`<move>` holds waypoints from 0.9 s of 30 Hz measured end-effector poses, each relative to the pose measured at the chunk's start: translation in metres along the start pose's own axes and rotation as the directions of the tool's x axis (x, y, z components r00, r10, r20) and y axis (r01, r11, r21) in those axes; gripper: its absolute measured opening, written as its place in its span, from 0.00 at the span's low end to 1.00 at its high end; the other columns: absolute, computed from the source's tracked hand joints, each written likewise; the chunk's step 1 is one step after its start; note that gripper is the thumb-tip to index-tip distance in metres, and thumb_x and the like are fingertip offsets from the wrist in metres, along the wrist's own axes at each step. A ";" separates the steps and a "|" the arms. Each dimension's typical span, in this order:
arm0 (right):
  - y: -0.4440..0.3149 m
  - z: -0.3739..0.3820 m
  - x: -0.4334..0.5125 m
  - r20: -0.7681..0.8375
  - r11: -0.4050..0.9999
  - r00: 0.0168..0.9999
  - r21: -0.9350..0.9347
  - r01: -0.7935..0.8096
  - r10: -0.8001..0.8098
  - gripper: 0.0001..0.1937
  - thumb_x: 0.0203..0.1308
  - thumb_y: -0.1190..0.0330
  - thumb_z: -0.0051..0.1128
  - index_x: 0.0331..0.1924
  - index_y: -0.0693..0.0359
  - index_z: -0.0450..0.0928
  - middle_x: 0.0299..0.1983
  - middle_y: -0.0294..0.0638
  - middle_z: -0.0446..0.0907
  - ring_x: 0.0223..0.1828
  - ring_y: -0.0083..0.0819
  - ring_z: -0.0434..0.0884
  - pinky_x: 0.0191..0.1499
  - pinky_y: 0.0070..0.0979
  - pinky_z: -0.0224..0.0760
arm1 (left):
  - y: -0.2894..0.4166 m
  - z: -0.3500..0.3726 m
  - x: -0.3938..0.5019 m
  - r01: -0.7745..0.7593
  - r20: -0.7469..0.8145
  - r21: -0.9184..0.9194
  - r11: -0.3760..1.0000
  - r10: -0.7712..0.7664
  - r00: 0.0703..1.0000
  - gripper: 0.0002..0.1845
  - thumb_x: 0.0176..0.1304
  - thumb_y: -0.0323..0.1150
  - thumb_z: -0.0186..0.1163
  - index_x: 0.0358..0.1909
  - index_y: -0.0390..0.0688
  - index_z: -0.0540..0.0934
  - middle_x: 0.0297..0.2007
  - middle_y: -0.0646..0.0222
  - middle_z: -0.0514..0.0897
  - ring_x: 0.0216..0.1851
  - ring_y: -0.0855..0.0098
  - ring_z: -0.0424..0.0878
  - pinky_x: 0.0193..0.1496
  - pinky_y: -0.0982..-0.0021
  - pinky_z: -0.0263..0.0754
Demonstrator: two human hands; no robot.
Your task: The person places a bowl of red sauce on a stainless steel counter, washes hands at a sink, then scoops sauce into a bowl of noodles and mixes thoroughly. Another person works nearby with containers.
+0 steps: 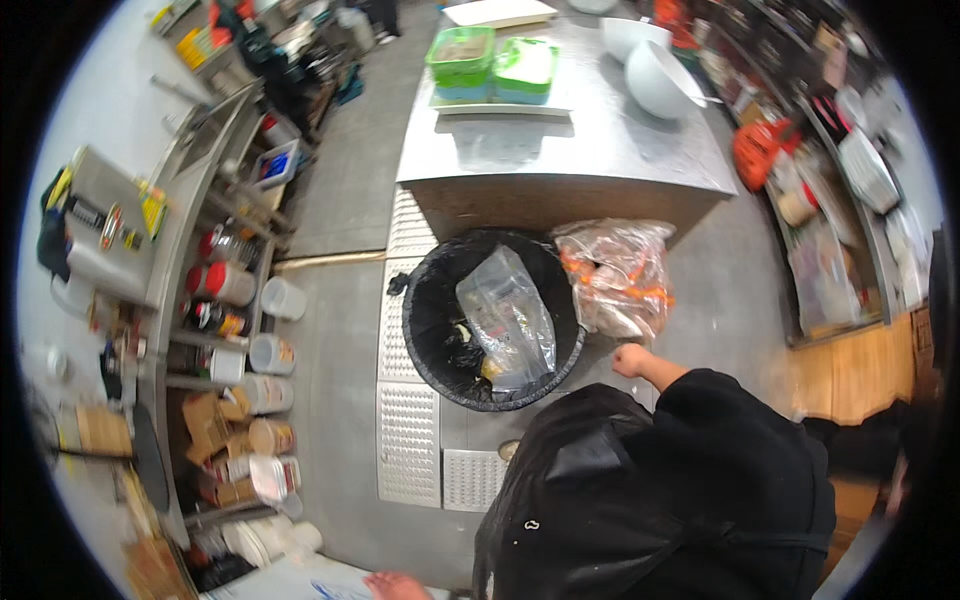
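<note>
My right hand (630, 361) is held with its fingers curled, between a black-lined round bin and a clear bag. Nothing shows in it. My left hand (397, 585) is cut off by the bottom edge, close to a white surface (330, 576) with blue marks; its fingers are hard to make out. The round bin (577, 352) stands against the end of a steel-topped table, with an empty-looking clear plastic bag (510, 322) and scraps in its black liner. Just right of the bin, a filled clear plastic bag (619, 277) with orange markings rests on the floor.
The steel-topped table (510, 150) holds green baskets (461, 56) on a white tray and white bowls (660, 79). At left, a steel counter (169, 247) has jars below and white plastic tubs (271, 352) beside it. Shelving (832, 247) stands at right. Perforated metal plates (409, 442) cover part of the floor.
</note>
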State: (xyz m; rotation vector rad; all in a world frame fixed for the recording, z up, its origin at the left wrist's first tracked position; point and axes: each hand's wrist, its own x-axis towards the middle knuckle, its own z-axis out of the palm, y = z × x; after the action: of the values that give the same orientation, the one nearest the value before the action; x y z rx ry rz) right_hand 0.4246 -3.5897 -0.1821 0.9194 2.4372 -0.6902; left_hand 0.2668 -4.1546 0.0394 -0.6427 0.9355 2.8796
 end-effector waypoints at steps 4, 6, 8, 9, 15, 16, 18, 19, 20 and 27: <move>0.020 0.058 -0.076 0.124 0.942 0.943 0.095 -0.322 0.309 0.14 0.49 0.56 0.52 0.29 0.55 0.84 0.25 0.41 0.83 0.31 0.38 0.82 0.40 0.36 0.75 | 0.003 0.039 0.096 0.172 0.168 0.097 0.980 -0.187 0.968 0.09 0.64 0.31 0.53 0.38 0.36 0.78 0.31 0.62 0.81 0.29 0.68 0.74 0.35 0.67 0.70; 0.024 0.079 -0.101 0.223 0.906 0.891 0.066 -0.418 0.395 0.15 0.51 0.55 0.51 0.29 0.54 0.84 0.23 0.39 0.83 0.28 0.35 0.83 0.37 0.33 0.76 | -0.014 0.057 0.120 0.335 0.180 0.079 0.939 -0.344 0.921 0.09 0.64 0.31 0.53 0.37 0.36 0.78 0.32 0.60 0.81 0.30 0.67 0.74 0.34 0.67 0.70; 0.025 0.097 -0.121 0.252 0.868 0.861 0.121 -0.482 0.443 0.16 0.52 0.55 0.50 0.31 0.57 0.83 0.24 0.41 0.83 0.29 0.36 0.83 0.38 0.34 0.76 | -0.038 0.075 0.143 0.479 0.208 -0.006 0.878 -0.467 0.859 0.13 0.66 0.36 0.53 0.45 0.36 0.75 0.35 0.59 0.80 0.32 0.65 0.76 0.38 0.67 0.71; 0.025 0.105 -0.130 0.199 0.878 0.893 0.187 -0.440 0.404 0.16 0.49 0.57 0.48 0.21 0.58 0.82 0.21 0.45 0.81 0.27 0.41 0.82 0.38 0.36 0.76 | -0.054 0.080 0.151 0.484 0.196 0.058 0.873 -0.485 0.852 0.12 0.65 0.34 0.52 0.44 0.38 0.76 0.35 0.61 0.81 0.32 0.66 0.77 0.36 0.68 0.72; 0.022 0.144 -0.143 0.121 0.853 0.907 0.308 -0.420 0.403 0.15 0.45 0.60 0.57 0.35 0.60 0.82 0.36 0.50 0.82 0.41 0.47 0.80 0.46 0.38 0.74 | -0.100 0.094 0.175 0.538 0.075 0.222 0.813 -0.564 0.822 0.08 0.61 0.24 0.54 0.41 0.43 0.78 0.36 0.67 0.81 0.35 0.67 0.77 0.37 0.70 0.74; 0.021 0.147 -0.135 0.140 0.820 0.877 0.312 -0.480 0.460 0.17 0.44 0.60 0.59 0.38 0.59 0.81 0.38 0.51 0.82 0.43 0.47 0.80 0.47 0.36 0.74 | -0.101 0.092 0.176 0.526 0.085 0.222 0.821 -0.554 0.828 0.08 0.61 0.24 0.55 0.41 0.43 0.78 0.36 0.66 0.81 0.35 0.67 0.78 0.38 0.70 0.74; 0.012 0.148 -0.116 0.135 0.851 0.908 0.317 -0.419 0.397 0.15 0.43 0.62 0.59 0.35 0.62 0.82 0.35 0.52 0.82 0.42 0.47 0.81 0.46 0.37 0.74 | -0.101 0.097 0.190 0.517 0.078 0.260 0.816 -0.551 0.831 0.08 0.61 0.25 0.56 0.42 0.42 0.77 0.36 0.66 0.80 0.35 0.66 0.78 0.39 0.69 0.75; 0.005 0.146 -0.103 0.135 0.875 0.923 0.296 -0.384 0.359 0.14 0.43 0.62 0.59 0.33 0.63 0.81 0.33 0.52 0.82 0.41 0.46 0.82 0.45 0.37 0.75 | -0.099 0.101 0.201 0.513 0.043 0.288 0.809 -0.546 0.836 0.08 0.61 0.26 0.56 0.43 0.42 0.76 0.35 0.65 0.80 0.35 0.66 0.78 0.39 0.69 0.75; -0.002 0.141 -0.086 0.147 0.880 0.929 0.301 -0.368 0.339 0.13 0.44 0.64 0.58 0.32 0.63 0.81 0.31 0.50 0.82 0.38 0.43 0.82 0.43 0.35 0.75 | -0.094 0.105 0.215 0.505 0.032 0.318 0.802 -0.542 0.840 0.08 0.61 0.26 0.56 0.43 0.42 0.76 0.35 0.65 0.80 0.35 0.66 0.78 0.39 0.69 0.75; -0.085 0.066 0.130 0.482 0.991 0.874 -0.134 0.008 0.058 0.10 0.54 0.64 0.54 0.28 0.61 0.83 0.26 0.45 0.82 0.25 0.32 0.82 0.29 0.34 0.76 | -0.024 0.150 0.313 0.288 -0.105 0.415 0.863 -0.269 0.958 0.08 0.61 0.24 0.56 0.41 0.40 0.74 0.34 0.63 0.80 0.34 0.66 0.79 0.38 0.68 0.75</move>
State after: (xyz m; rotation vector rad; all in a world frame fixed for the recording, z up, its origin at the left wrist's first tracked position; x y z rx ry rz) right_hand 0.2917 -3.6223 -0.2811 0.6291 1.9898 -0.6485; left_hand -0.0708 -4.0753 0.0102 -0.7260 1.3034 2.3088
